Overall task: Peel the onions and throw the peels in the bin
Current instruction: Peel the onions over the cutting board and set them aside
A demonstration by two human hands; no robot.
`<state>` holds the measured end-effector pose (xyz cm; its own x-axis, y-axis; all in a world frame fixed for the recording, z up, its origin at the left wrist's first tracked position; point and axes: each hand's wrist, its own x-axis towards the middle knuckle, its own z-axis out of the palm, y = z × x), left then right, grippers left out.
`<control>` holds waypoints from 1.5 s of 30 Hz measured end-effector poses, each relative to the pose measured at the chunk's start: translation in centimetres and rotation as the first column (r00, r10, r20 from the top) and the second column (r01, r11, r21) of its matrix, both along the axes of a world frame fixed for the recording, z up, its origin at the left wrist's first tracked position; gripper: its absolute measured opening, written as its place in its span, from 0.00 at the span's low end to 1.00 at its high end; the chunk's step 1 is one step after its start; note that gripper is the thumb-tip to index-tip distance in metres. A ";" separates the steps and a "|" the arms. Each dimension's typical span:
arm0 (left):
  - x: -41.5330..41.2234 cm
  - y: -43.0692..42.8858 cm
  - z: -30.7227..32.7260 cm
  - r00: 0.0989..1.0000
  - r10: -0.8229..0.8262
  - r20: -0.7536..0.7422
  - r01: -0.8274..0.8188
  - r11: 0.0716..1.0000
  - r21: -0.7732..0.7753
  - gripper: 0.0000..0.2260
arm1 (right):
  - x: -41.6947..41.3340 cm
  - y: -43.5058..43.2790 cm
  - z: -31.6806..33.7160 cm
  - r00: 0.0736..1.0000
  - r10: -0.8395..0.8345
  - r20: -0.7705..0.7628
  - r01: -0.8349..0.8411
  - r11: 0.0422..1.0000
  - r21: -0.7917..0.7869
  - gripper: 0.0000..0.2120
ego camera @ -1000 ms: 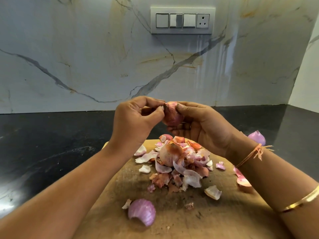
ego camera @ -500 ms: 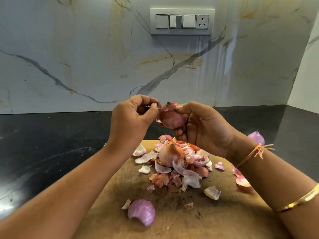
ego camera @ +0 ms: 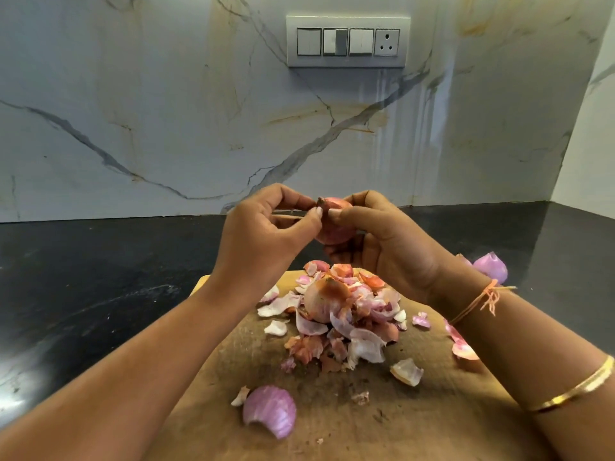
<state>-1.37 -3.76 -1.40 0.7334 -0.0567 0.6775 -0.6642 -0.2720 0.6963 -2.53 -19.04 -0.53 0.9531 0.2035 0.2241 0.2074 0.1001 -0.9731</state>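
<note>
Marble wall [ego camera: 133, 111] with switch panel [ego camera: 347, 41]; black tabletop [ego camera: 100, 277] below, as I log it. Item: board [ego camera: 416, 410] on the tabletop, carrying a peel pile [ego camera: 339, 314] (one curved purple shell [ego camera: 269, 410] lies apart, nearer me). Item: onion [ego camera: 334, 224], held above the pile. Right hand [ego camera: 389, 241] curls round it from below; left hand [ego camera: 263, 237] pinches at its tip with thumb and forefinger.
</note>
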 end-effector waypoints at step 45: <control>1.5 0.5 -1.0 0.902 -0.116 0.416 -0.051 0.928 0.370 0.07 | 0.6 -0.8 0.4 0.972 0.033 -0.233 0.000 0.990 0.143 0.17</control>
